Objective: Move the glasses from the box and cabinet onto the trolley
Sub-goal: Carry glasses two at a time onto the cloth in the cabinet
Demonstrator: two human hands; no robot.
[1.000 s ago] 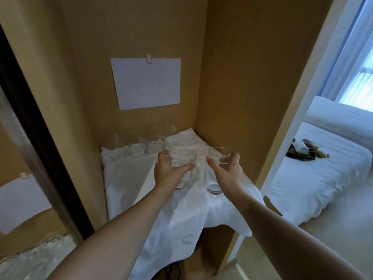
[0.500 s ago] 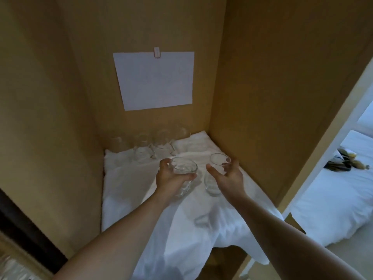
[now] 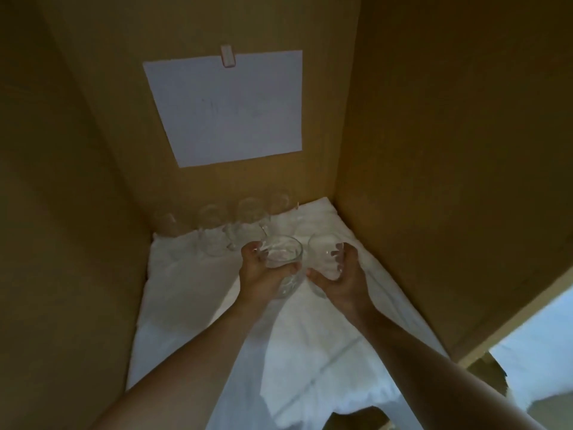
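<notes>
Glasses sit in both hands at once: the left hand (image 3: pixel 263 274) curls round one tumbler (image 3: pixel 283 259), thumb across the near wall and fingers behind, and the right hand (image 3: pixel 344 277) wraps a second tumbler (image 3: pixel 322 259) from the right side, fingertips showing through the clear wall. Both are inside the cabinet (image 3: pixel 434 150), over the white cloth (image 3: pixel 192 290); whether their bases have left it I cannot tell. The two rims are almost touching between the hands, so drawing them out together could knock glass on glass and chip an edge. Clear, smooth walls held one-handed could also slip if a wrist tips on the way to the trolley, which is out of view. Behind the left-hand grip stands a back row of glasses (image 3: pixel 214 231), close enough for knuckles to tip one. Loose cloth could drag with a base. Count: two held, about four in the dim row, one sheet of paper (image 3: pixel 229 110), one clip (image 3: pixel 228 57).
</notes>
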